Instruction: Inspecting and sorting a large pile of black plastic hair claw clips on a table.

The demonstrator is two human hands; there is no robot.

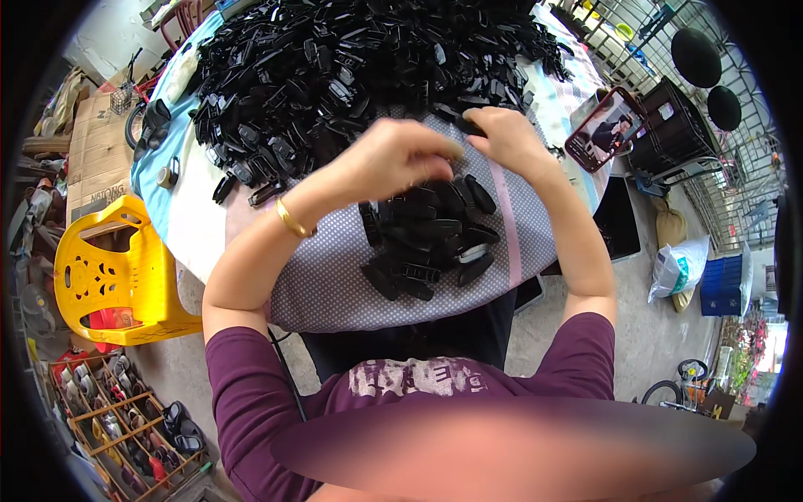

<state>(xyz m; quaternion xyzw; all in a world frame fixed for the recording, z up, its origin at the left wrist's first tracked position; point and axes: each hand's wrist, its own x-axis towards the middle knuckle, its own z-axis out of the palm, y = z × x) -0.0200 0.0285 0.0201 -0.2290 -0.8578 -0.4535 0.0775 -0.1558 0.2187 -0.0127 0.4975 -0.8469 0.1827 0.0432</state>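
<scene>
My left hand (410,155), with a gold bangle (294,217) on its wrist, hovers above a small heap of black plastic pieces (418,230) near the table's front edge. Its fingers are bent and smeared by motion, so what they hold, if anything, does not show. Just to the right, my right hand (506,138) is closed around a dark, glossy plastic piece (470,126) at its fingertips. Beyond both hands spreads a large pile of similar elongated black plastic pieces (335,75). Their exact kind cannot be made out.
A patterned grey cloth (326,289) covers the table front. A phone (606,130) stands tilted at the right edge. To the left are a yellow plastic chair (150,284) and a wooden shoe rack (117,427). A white sack (679,268) and blue crate (722,284) sit at right.
</scene>
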